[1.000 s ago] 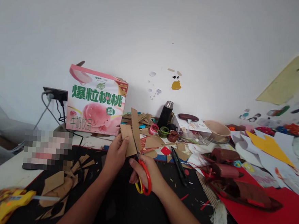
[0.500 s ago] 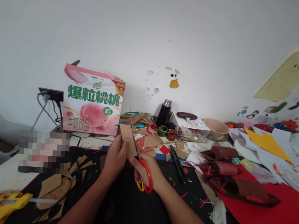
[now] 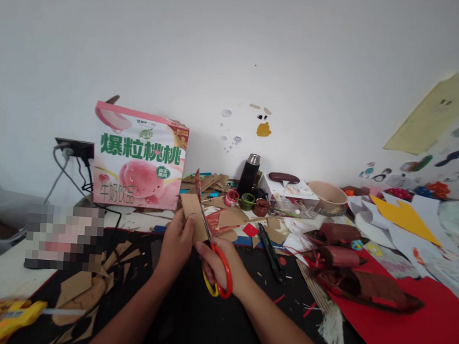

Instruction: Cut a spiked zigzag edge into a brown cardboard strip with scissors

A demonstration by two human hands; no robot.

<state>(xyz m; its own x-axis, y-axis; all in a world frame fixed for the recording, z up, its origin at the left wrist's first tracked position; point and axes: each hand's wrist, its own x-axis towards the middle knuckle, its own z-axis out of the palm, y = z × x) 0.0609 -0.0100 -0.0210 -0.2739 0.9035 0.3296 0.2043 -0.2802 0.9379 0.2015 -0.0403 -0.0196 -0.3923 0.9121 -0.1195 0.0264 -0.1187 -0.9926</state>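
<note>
My left hand (image 3: pixel 179 241) pinches a small tan piece of cardboard (image 3: pixel 193 213) by its left edge, with the thumb lying on its face. Around the handles of a pair of scissors (image 3: pixel 222 268), one loop red and one yellow, my right hand (image 3: pixel 222 260) is closed. The scissor blades point up and away along the right edge of the cardboard. One blade shows in front of the piece; whether the other is behind it I cannot tell. Both hands are held over the black mat (image 3: pixel 191 321).
Cardboard scraps (image 3: pixel 76 287) and a yellow glue gun (image 3: pixel 17 319) lie at the left. Behind stand a pink drink carton (image 3: pixel 140 158), a black flask (image 3: pixel 248 174) and small paint jars (image 3: pixel 247 201). A box cutter (image 3: pixel 271 253), red paper (image 3: pixel 435 317) and brown model boats (image 3: pixel 370 292) are at the right.
The scissor blades have opened wider, and the yellow loop has swung left away from the red one. My left hand still holds the cardboard. The whole view has shifted slightly.
</note>
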